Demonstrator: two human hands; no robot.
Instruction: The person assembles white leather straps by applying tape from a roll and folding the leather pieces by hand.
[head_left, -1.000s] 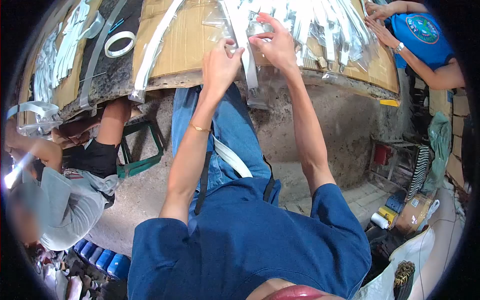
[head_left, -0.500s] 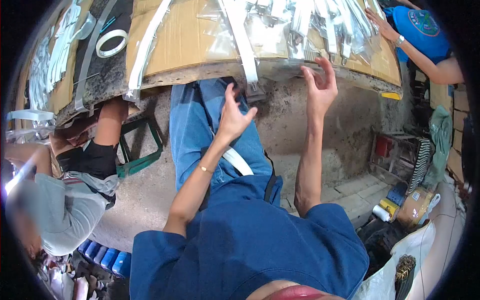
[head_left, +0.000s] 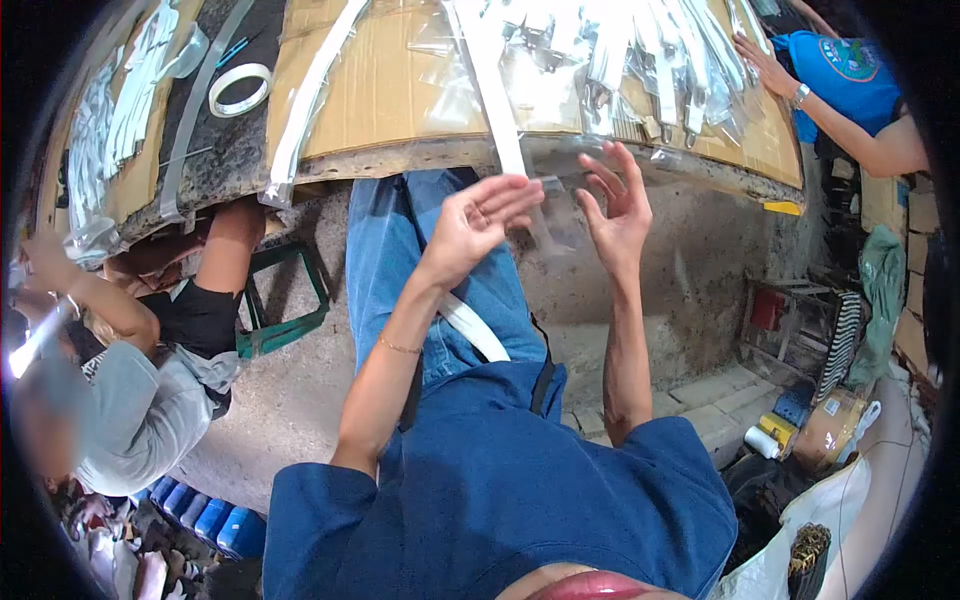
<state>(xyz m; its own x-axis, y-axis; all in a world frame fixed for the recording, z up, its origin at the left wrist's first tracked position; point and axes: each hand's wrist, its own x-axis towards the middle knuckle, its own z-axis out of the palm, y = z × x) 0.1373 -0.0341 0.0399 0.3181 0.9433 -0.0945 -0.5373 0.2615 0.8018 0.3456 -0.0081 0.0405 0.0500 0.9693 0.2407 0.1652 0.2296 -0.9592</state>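
In front of me a long white strip (head_left: 488, 85) in a clear plastic sleeve (head_left: 553, 215) runs over the table edge, its loose plastic end hanging down. My left hand (head_left: 470, 228) is open at that end, fingers stretched out and overlapping the strip's lower tip. To the right of the sleeve, my right hand (head_left: 622, 215) is open too, its fingers apart and slightly curled, holding nothing. Another white strip (head_left: 474, 328) lies across my lap on the jeans.
Cardboard (head_left: 385, 90) covers the table, with several sleeved strips (head_left: 665, 65) piled at the back right. Left of it sits a tape roll (head_left: 240, 90). One person (head_left: 150, 400) sits at the left; another's hand (head_left: 768, 66) rests at the table's right. A stool (head_left: 800, 320) stands right.
My left hand has moved up and right to the hanging sleeve end, fingers straightening. My right hand has shifted slightly left and down. The person at the left has raised an arm.
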